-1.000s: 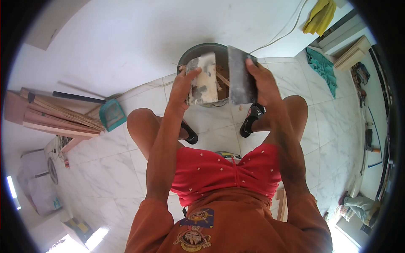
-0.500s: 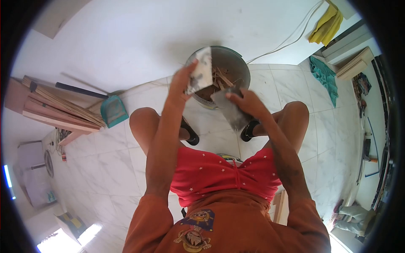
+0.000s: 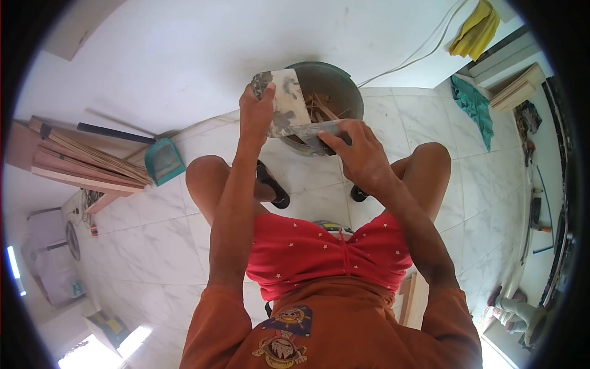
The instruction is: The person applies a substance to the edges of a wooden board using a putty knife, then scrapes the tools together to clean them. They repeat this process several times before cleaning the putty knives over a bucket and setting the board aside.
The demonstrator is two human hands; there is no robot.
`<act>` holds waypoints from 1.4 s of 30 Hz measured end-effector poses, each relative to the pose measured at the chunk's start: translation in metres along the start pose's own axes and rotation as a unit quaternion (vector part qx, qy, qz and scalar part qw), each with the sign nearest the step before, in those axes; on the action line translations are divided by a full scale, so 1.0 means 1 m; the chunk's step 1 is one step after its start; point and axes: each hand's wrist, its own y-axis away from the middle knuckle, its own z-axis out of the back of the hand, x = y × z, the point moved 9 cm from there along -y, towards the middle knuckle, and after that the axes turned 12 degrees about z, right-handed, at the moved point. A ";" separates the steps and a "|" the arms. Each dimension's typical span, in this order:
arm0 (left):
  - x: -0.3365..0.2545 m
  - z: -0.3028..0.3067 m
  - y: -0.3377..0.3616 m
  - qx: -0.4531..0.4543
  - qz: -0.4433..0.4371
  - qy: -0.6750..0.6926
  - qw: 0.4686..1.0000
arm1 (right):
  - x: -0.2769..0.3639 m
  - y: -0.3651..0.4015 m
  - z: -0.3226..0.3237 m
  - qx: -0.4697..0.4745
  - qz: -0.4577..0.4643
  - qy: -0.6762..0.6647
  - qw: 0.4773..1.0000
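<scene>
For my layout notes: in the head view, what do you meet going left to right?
Stacked wood boards, teal dustpan, left hand holding the smeared scraper, right hand holding the dark scraper, teal cloth.

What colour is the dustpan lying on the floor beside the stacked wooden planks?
Teal; the plastic dustpan shows best in the head view.

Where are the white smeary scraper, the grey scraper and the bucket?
white smeary scraper [image 3: 284, 98]: head view, middle of its blade.
grey scraper [image 3: 313, 132]: head view, bare part of its blade beside the fingers.
bucket [image 3: 350, 98]: head view, right inner wall.
</scene>
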 end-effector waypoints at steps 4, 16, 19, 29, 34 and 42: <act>-0.011 -0.006 0.015 0.001 -0.002 -0.085 0.996 | -0.004 -0.004 -0.017 0.013 0.010 0.016 1.000; 0.020 -0.020 0.015 0.013 -0.023 -0.122 0.992 | -0.062 -0.006 -0.048 -0.016 -0.054 0.026 0.998; 0.016 -0.018 0.006 0.019 0.002 -0.092 0.996 | -0.047 -0.004 -0.047 0.004 -0.014 0.031 0.999; 0.012 -0.001 0.015 0.031 0.060 -0.030 0.997 | -0.149 0.023 -0.043 -0.063 -0.357 -0.149 0.920; 0.030 0.003 0.006 0.056 0.087 -0.029 0.994 | -0.170 0.048 -0.083 -0.197 -0.491 -0.517 0.673; 0.057 -0.016 0.016 0.133 0.217 -0.001 0.967 | -0.160 0.050 -0.115 -0.202 -0.538 -0.643 0.507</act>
